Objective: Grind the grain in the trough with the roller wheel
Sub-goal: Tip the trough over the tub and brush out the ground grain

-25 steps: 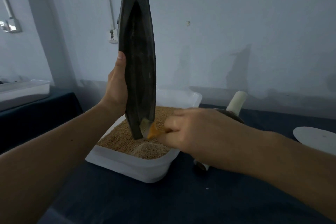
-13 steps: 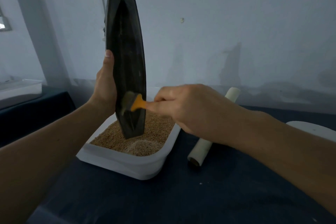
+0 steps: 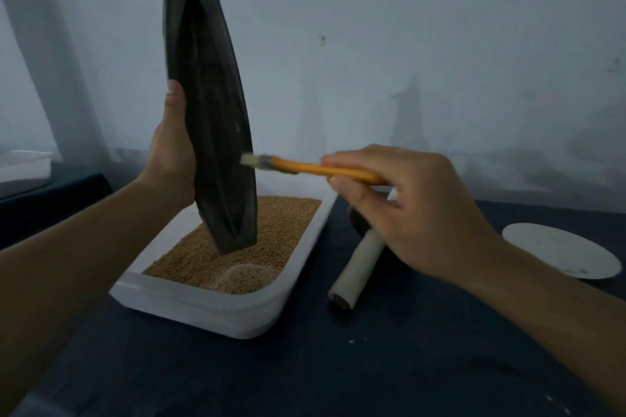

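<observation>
**Fig.** Trough (image 3: 210,112) stood on end, long axis near-vertical, hollow toward the person, lower tip in the grain (image 3: 284,223) of a white tub (image 3: 203,310). L hand (image 3: 172,159) grips trough's left edge approx. mid-height, thumb up along the rim. R hand (image 3: 416,210): fingers pinch a yellow-handled brush (image 3: 305,167), bristles at trough's right edge. Roller wheel (image 3: 359,267) lies on counter (image 3: 372,366) just right of tub, handle end toward the person, directly below R hand, so R is nearer. Judged: trough being emptied into the tub, no grinding under way.
</observation>
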